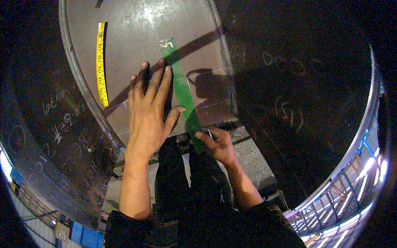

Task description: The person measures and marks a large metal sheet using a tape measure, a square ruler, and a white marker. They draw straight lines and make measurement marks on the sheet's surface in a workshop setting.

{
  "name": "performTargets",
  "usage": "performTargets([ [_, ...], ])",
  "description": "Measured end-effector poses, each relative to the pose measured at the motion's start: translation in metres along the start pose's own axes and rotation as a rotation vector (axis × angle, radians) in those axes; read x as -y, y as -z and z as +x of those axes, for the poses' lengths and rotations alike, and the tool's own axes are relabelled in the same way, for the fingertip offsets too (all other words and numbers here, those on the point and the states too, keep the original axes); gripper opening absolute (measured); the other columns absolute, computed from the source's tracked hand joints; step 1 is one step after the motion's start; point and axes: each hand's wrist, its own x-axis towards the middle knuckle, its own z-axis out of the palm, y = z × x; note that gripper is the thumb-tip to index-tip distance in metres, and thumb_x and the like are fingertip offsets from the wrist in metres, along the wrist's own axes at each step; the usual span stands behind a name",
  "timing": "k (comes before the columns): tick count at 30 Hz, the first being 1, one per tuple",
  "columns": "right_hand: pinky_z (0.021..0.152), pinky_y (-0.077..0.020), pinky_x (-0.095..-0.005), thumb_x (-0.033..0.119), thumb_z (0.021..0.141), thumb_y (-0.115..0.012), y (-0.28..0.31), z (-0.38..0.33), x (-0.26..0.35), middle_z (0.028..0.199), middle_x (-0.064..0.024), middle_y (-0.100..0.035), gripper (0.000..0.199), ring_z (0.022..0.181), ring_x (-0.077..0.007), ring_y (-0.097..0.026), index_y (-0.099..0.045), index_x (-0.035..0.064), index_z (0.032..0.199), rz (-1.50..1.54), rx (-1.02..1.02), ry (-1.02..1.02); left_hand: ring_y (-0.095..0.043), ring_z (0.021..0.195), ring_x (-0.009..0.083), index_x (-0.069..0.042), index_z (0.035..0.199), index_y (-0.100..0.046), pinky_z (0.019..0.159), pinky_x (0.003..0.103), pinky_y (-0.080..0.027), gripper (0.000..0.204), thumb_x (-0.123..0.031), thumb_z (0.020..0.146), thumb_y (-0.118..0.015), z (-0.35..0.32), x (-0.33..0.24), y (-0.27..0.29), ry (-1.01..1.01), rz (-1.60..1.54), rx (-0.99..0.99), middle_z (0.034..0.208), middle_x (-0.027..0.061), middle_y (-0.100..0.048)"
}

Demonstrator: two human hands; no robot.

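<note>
A long green strip (182,87) lies slantwise on a grey-brown metal plate (124,25), its near end reaching past the plate's front edge. My left hand (147,109) rests palm down on the plate, fingers stretched out just left of the strip, with the thumb tip at the strip's edge. At the near end my right hand (219,144) is closed, a thin white stick (210,134) showing between its fingers. Its thumb touches the green strip. Thin pale lines mark the plate right of the strip. Left of my fingers lies a yellow tape measure piece (101,66).
Dark curved metal walls with chalk writing rise at left (53,136) and right (289,103). Weld seams border the plate. Below its front edge are my dark-trousered legs (169,169) and grey ground (252,159). A blue object (84,235) shows at lower left.
</note>
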Motion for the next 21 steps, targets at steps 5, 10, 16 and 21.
performTargets([
  [5, 0.073, -0.0529, -0.0266, 0.012, 0.095, -0.068, -0.003, -0.001, 0.012, 0.093, -0.0067, -0.073, 0.018, 0.081, -0.0118, -0.066, -0.071, -0.0023, 0.105, 0.047, -0.016, -0.041, -0.025, 0.147, 0.0414, -0.012, 0.153, -0.037, 0.119, 0.053, -0.021, 0.086, -0.028, 0.078, -0.077, 0.000, 0.002, -0.002, -0.011, -0.010, -0.028, 0.157, 0.0122, -0.037],
  [10, 0.074, -0.0525, -0.0272, 0.014, 0.094, -0.069, -0.003, 0.000, 0.008, 0.093, -0.0064, -0.073, 0.019, 0.081, -0.0115, -0.065, -0.071, -0.0024, 0.104, 0.067, -0.016, -0.050, -0.025, 0.146, 0.0420, -0.011, 0.153, -0.037, 0.119, 0.054, -0.021, 0.087, -0.031, 0.078, -0.077, 0.001, 0.003, -0.002, -0.011, -0.004, -0.010, 0.157, 0.0124, -0.037],
  [16, 0.073, -0.0508, -0.0269, 0.016, 0.094, -0.069, 0.001, 0.000, 0.009, 0.089, -0.0058, -0.073, 0.019, 0.080, -0.0107, -0.064, -0.071, -0.0023, 0.100, -0.040, -0.009, -0.050, -0.023, 0.147, 0.0411, -0.008, 0.153, -0.036, 0.119, 0.054, -0.021, 0.085, -0.025, 0.079, -0.076, 0.000, 0.000, 0.001, -0.006, -0.015, 0.003, 0.159, 0.0113, -0.034],
  [21, 0.073, -0.0509, -0.0272, 0.015, 0.094, -0.069, 0.002, -0.001, 0.012, 0.088, -0.0064, -0.073, 0.018, 0.079, -0.0106, -0.064, -0.071, -0.0025, 0.099, -0.062, -0.002, -0.043, -0.023, 0.147, 0.0406, -0.007, 0.153, -0.035, 0.119, 0.055, -0.021, 0.085, -0.022, 0.080, -0.076, 0.000, -0.002, 0.003, -0.004, -0.031, 0.000, 0.159, 0.0104, -0.032],
])
